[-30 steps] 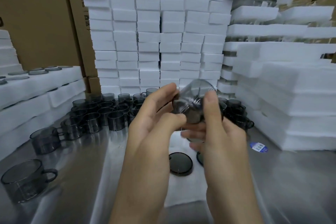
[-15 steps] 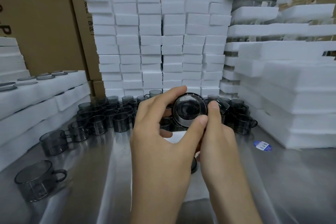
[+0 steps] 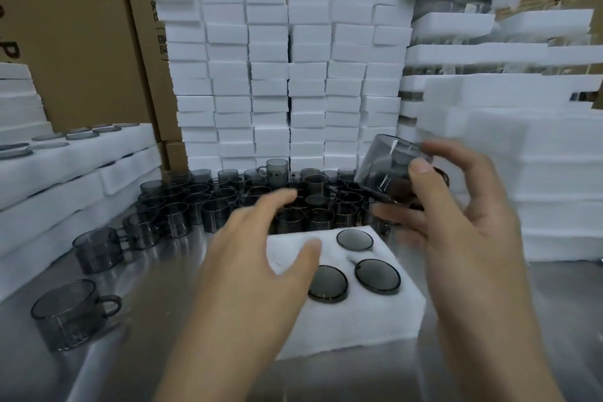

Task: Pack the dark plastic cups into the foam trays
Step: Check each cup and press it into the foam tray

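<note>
My right hand [image 3: 456,222] grips a dark see-through cup [image 3: 388,166], tilted, above the far right corner of a white foam tray [image 3: 359,320]. Three cups sit sunk in the tray's holes, among them one [image 3: 327,283] at the middle and one [image 3: 377,276] to its right. My left hand [image 3: 261,254] hovers over the tray's left part with spread fingers and holds nothing. A crowd of loose dark cups [image 3: 228,202] stands on the metal table behind the tray.
Two more cups [image 3: 68,313] [image 3: 98,248] stand apart at the left. Filled foam trays [image 3: 65,166] are stacked left; white foam blocks [image 3: 277,75] form a wall behind. More foam trays [image 3: 538,157] pile up right. Cardboard boxes [image 3: 81,26] stand at the back.
Both hands held one cup together before. Now my left hand has let go and dropped over the tray; my right hand carries the cup to the right.
</note>
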